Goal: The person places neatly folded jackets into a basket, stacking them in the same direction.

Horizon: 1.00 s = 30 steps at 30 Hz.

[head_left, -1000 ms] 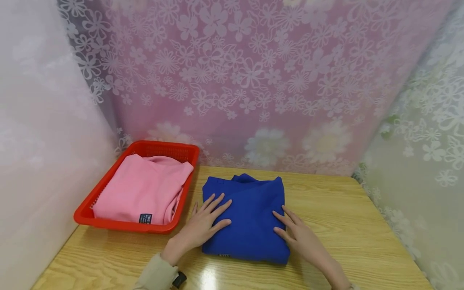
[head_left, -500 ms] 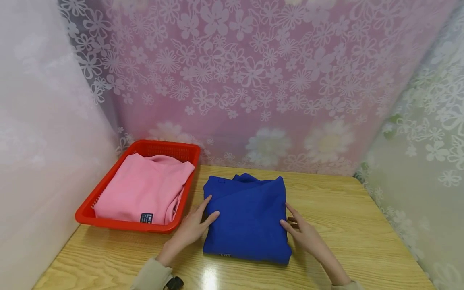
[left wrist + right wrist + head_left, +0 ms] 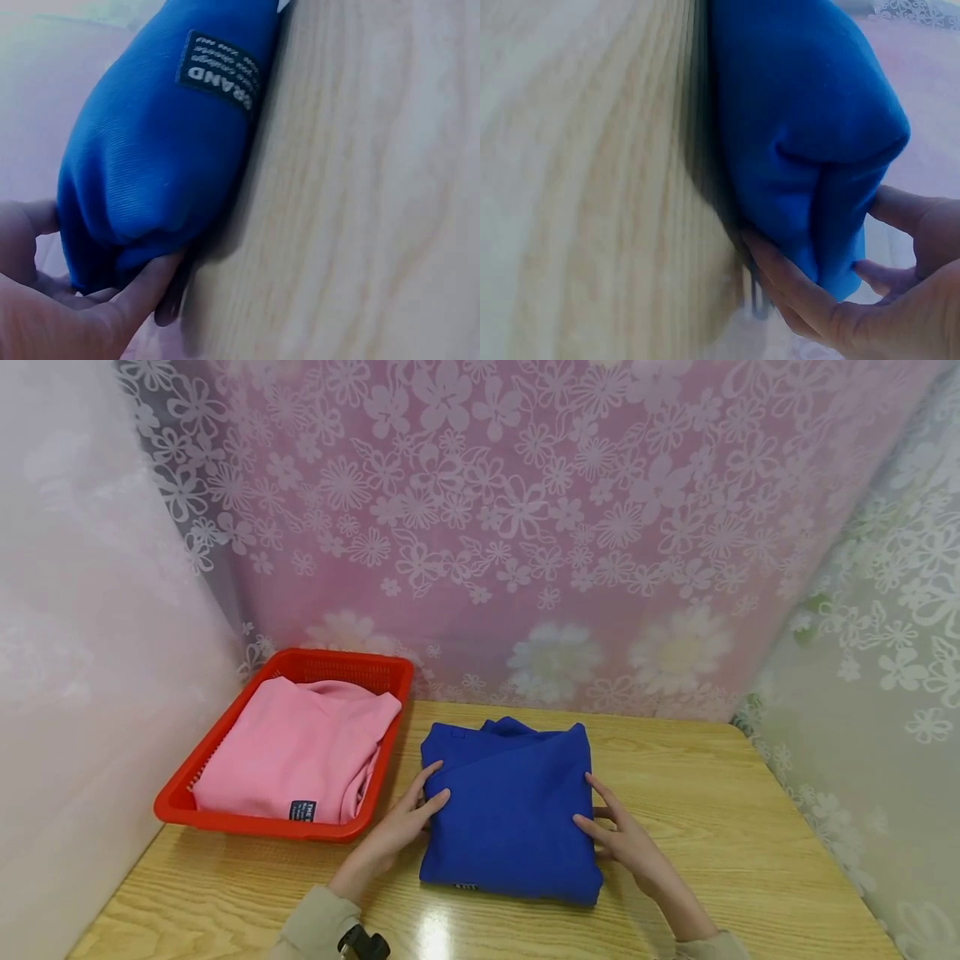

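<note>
A folded blue garment (image 3: 510, 818), thick like a sweatshirt, lies on the wooden table between both hands. Its dark brand label (image 3: 221, 71) shows on the near edge in the left wrist view. My left hand (image 3: 402, 827) grips the left side, thumb on top and other fingers low, reaching under the fold. On the opposite side my right hand (image 3: 632, 847) holds the garment the same way; the right wrist view shows its fingers (image 3: 799, 289) at the underside. Some fingertips are hidden beneath the cloth.
A red plastic basket (image 3: 171, 810) with a folded pink garment (image 3: 300, 752) in it stands to the left of the blue one. The wooden table (image 3: 712, 827) extends to the right. Floral curtains (image 3: 487, 527) hang behind and at both sides.
Both hands have drawn back from flat on top of the blue garment to its sides, and their fingers have gone down and under its edges. The garment has hardly moved.
</note>
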{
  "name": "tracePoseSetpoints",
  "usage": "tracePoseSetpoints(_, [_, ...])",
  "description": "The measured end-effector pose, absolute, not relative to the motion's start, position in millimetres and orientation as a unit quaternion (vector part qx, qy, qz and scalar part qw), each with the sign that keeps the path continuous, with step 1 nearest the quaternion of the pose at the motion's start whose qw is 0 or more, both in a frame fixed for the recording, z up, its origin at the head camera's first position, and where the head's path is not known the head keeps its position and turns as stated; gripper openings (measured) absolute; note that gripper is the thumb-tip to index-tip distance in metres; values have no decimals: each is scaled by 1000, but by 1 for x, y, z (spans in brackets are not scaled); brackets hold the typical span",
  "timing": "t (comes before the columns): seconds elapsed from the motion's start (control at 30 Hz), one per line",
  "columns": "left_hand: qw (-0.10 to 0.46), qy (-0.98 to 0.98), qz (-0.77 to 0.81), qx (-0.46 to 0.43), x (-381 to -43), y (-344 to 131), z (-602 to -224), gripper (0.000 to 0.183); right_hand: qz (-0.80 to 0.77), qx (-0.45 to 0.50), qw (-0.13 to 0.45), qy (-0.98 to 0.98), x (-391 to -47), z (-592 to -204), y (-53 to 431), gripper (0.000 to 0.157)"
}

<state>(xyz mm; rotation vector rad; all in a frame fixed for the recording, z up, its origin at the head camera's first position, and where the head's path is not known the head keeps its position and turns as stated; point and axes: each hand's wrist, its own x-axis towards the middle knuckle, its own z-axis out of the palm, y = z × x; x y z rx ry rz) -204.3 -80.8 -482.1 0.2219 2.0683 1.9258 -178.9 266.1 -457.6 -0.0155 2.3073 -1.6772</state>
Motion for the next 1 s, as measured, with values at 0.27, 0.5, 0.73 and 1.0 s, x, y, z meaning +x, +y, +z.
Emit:
tracePoseSetpoints(0.27, [116,696,706,56,-203,-78,-482,65,-627,-1,125,769,-180,-460,269,78])
tracePoseSetpoints(0.5, [110,686,717,53,-200,-73,-466,64,-650,-17,136,748,-176,-447,278,80])
tracePoseSetpoints(0.73, [107,690,713,63,-199,-72,-441,62,-650,-24,129,748,-171,-422,288,79])
tracePoseSetpoints(1.0, [106,692,711,69,-201,-73,-414,61,-632,-46,107,766,-168,-397,289,79])
